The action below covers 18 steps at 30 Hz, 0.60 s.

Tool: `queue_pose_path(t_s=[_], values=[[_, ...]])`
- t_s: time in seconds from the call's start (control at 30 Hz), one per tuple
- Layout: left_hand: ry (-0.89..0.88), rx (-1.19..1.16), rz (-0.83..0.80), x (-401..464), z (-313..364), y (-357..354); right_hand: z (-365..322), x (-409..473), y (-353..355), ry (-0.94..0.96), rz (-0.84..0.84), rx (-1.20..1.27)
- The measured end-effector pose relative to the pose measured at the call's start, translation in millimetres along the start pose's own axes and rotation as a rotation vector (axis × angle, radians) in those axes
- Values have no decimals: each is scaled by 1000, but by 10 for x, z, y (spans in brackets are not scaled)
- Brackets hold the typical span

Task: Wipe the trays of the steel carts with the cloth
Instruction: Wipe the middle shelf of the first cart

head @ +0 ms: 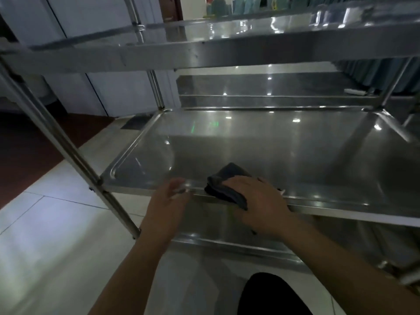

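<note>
floor (56, 235): pale glossy tiles under and left of the frame; carpet (29, 146): dark red-brown, far left beside the tiles | wall panels (109, 92): white with dark vertical seams, left background | door (170, 7): brown, top centre | curtains (363, 71): teal, folded, right background | knee (272, 296): black-clad, bottom edge

- We see a dark grey, plain cloth (227, 185).
- The middle tray (272, 144) is silvery steel, unpatterned, with white glints and a small green reflection.
- The floor (56, 235) shows pale whitish tiles with thin dark joints.
- A reddish-brown carpet (34, 144) lies at the left.
</note>
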<state>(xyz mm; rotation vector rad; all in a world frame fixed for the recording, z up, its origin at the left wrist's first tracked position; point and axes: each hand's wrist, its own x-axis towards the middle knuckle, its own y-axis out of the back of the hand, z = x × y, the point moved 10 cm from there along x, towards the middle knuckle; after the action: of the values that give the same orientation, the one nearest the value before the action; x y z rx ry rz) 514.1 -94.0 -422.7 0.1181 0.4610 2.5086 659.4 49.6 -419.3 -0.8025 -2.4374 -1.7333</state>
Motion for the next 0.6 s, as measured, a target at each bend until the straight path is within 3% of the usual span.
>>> queue_pose_path(t_s=[0.1, 0.17, 0.23, 0.27, 0.37, 0.47, 0.6], values=[[4, -94, -84, -213, -4, -39, 10, -359, 388, -80, 335, 390], [-70, -43, -285, -349, 25, -96, -82, -508, 482, -118, 436, 627], [-178, 164, -488, -496, 63, -184, -141, -529, 371, -194, 421, 963], [-228, 196, -511, -510, 95, -175, -153, -497, 234, -243, 375, 1172], [-158, -91, -408, -352, 177, 14, -233, -335, -287, -402, 131, 1587], [-61, -319, -374, -142, 152, 153, -313, -134, -527, -475, -29, 1535], [47, -456, -397, 170, -60, 249, -486, 150, -455, -501, -343, 1152]])
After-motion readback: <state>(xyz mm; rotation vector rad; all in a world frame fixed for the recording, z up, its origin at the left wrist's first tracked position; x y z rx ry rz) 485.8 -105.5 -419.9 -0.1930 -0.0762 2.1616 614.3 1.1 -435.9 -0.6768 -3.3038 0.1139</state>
